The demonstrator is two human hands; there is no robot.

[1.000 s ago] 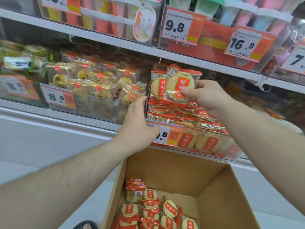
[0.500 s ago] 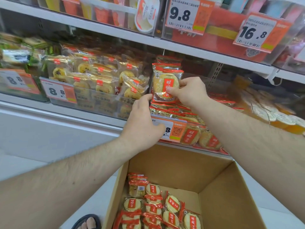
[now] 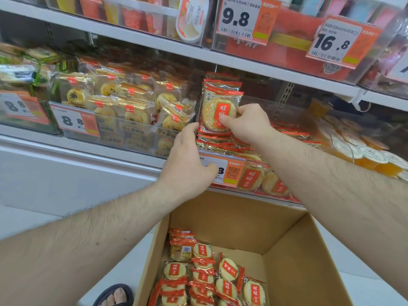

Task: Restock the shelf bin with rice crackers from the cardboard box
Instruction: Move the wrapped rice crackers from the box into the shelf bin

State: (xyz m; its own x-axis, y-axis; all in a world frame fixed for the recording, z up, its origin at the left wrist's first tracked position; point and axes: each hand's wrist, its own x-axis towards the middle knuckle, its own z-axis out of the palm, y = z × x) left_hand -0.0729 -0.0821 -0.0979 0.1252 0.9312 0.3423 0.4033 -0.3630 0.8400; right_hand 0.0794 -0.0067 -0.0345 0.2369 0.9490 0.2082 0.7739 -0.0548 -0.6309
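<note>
1. A foot in a dark sandal (image 3: 116,295) is seen at the bottom, just left of the cardboard box (image 3: 293,257).
2. The box is open at the top. Many rice cracker packs (image 3: 205,277) are lying in its left part, and the right part of the floor is bare.
3. Two bare arms are stretched out over the box toward the shelf.
4. The left hand (image 3: 187,164) is laid on the front left corner of the clear bin (image 3: 284,107). Its fingers are curled over the rim, and its thumb is pressed on the orange price tag (image 3: 229,172). Nothing is held in it.
5. One cracker pack (image 3: 217,111) is pinched by the right hand (image 3: 245,123), thumb in front and fingers at the right edge. The pack is held upright at the left end of the bin.
6. More upright packs are stood right behind it, and flat packs are piled under it in the bin.
7. Yellow cake packs (image 3: 132,102) are kept in the next bin to the left.
8. Orange jelly cups (image 3: 364,155) are seen to the right.
9. Higher up, price tags marked 9.8 (image 3: 245,18) and 16.8 (image 3: 340,43) are hung on the upper shelf.
</note>
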